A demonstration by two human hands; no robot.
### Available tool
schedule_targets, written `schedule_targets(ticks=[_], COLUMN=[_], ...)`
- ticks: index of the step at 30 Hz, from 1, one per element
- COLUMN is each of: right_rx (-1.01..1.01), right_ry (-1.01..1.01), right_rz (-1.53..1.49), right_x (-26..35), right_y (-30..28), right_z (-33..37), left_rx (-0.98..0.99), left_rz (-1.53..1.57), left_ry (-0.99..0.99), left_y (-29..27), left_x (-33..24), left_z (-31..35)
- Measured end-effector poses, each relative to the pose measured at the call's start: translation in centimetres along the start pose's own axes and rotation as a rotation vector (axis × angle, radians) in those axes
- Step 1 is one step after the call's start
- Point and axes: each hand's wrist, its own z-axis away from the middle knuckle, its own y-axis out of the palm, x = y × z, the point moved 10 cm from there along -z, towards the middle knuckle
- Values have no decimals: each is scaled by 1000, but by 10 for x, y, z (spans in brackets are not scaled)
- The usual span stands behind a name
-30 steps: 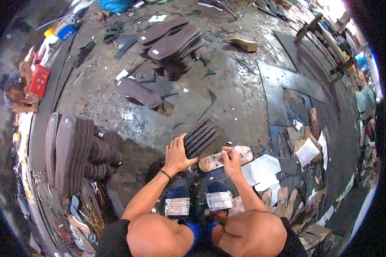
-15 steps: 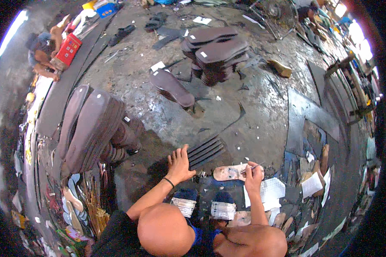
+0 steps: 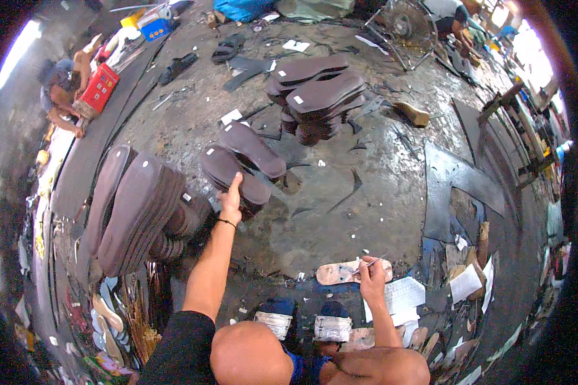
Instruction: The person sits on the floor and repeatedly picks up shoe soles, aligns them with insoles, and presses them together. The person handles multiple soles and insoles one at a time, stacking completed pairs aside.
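My left hand (image 3: 230, 201) reaches forward, closed on the near end of a small stack of brown shoe soles (image 3: 218, 165). The stack lies close beside another brown sole (image 3: 253, 149), each with a white label patch. My right hand (image 3: 372, 273) is closed round a thin, pointed tool (image 3: 379, 259), whose exact kind I cannot make out. It rests over the right end of a pale, worn sole-shaped board (image 3: 336, 274) just ahead of my feet. White printed sheets (image 3: 398, 299) lie right of that hand.
Tall piles of brown soles stand at left (image 3: 131, 212) and far centre (image 3: 324, 96). A cut black sheet (image 3: 459, 176) and scraps cover the right side. A tan block (image 3: 411, 114) lies beyond. Another person (image 3: 61, 96) works beside a red crate (image 3: 98, 92); a fan (image 3: 404, 29) stands far right.
My left hand has moved forward and left with the stack of soles, which was edge-on and now lies face up beside the other sole. My right hand has barely shifted.
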Motion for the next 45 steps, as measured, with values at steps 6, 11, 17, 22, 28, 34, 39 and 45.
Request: schedule_targets(ticks=[6,11,17,22,28,34,39,45], right_rx=[-41,-179,-146,-219,-173,-286,-353,-894], right_ry=[6,-138,-13,-20,86,164,208,14], right_rz=[-9,432,678,721,746,850,697,686], right_x=[-21,-64,-50,-36,-61,-45,-55,-16], right_y=[-6,-61,-46,-52,-54,-81,-109,-270], right_z=[-2,-15,-20,-10,-20,-16,-39,63], left_rx=[-128,228,607,597,552,745,626,547], left_rz=[-611,-270,-34,194,-394,-881,-1257,-1264], left_ry=[267,827,5,206,1067,1072,1256,1183], left_y=[4,106,269,294,152,100,86,58], left_x=[-62,-90,-143,-144,-190,-101,26,19], left_z=[10,107,95,109,275,307,241,224])
